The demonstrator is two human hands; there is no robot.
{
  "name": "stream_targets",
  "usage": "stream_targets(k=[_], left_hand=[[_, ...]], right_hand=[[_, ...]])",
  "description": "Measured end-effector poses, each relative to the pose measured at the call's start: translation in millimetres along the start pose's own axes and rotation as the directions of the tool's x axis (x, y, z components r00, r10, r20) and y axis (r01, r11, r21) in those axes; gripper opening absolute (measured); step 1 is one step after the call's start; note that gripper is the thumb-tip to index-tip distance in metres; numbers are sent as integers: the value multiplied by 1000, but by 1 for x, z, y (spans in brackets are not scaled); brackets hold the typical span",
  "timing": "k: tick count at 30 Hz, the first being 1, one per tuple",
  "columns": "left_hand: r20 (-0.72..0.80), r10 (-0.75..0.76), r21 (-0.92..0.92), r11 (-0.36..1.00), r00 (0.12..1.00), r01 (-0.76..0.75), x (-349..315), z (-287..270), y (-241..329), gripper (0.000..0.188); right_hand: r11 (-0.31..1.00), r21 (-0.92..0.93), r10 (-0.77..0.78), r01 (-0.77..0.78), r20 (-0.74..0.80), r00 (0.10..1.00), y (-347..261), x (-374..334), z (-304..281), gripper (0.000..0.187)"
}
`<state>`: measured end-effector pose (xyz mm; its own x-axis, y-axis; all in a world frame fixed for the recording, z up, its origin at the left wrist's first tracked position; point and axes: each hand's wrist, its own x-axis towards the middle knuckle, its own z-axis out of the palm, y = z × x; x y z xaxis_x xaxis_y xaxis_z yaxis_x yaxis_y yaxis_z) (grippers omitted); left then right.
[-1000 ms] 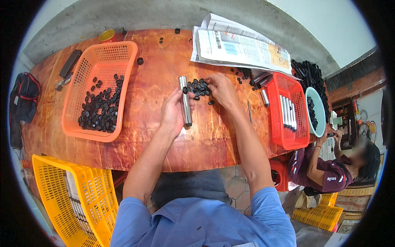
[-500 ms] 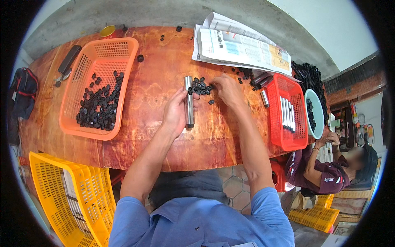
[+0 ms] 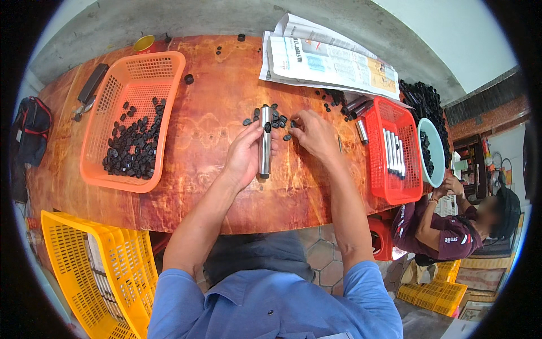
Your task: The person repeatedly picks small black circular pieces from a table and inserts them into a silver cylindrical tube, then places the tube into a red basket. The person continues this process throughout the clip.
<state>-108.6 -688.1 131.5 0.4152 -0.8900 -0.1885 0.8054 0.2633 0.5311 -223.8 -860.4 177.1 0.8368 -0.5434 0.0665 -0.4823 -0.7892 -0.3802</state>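
My left hand (image 3: 243, 157) is closed around a shiny metal tube (image 3: 264, 155), held roughly upright in the picture above the table. Black shows at the tube's lower end, and a small black oval piece sits against its middle by my thumb. Just right of it, my right hand (image 3: 316, 137) pinches a small black cap (image 3: 293, 124) between thumb and fingertips. Behind the tube and between the hands lies a loose cluster of similar black caps (image 3: 276, 117); the tube hides part of it. One separate cap (image 3: 287, 137) rests below my right fingertips.
An orange basket (image 3: 87, 150) of black pieces stands left. To the right are a red basket (image 3: 395, 195) with metal tubes, a pale green bowl (image 3: 439, 164) and newspapers (image 3: 333, 62). Yellow crates (image 3: 53, 254) stand lower left. A person (image 3: 440, 229) works at right.
My right hand has come down slightly and now pinches a cap. The tube has shifted a little right, and caps now show on its left side too.
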Motion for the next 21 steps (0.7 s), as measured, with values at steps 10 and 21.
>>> stream_targets(k=[10, 21], left_hand=[[96, -76, -96, 992, 993, 85, -6, 9, 3, 33], [75, -85, -96, 991, 994, 92, -3, 2, -4, 32]], right_hand=[[991, 132, -10, 9, 10, 1000, -5, -11, -4, 20], [982, 162, 87, -92, 37, 996, -6, -16, -4, 17]])
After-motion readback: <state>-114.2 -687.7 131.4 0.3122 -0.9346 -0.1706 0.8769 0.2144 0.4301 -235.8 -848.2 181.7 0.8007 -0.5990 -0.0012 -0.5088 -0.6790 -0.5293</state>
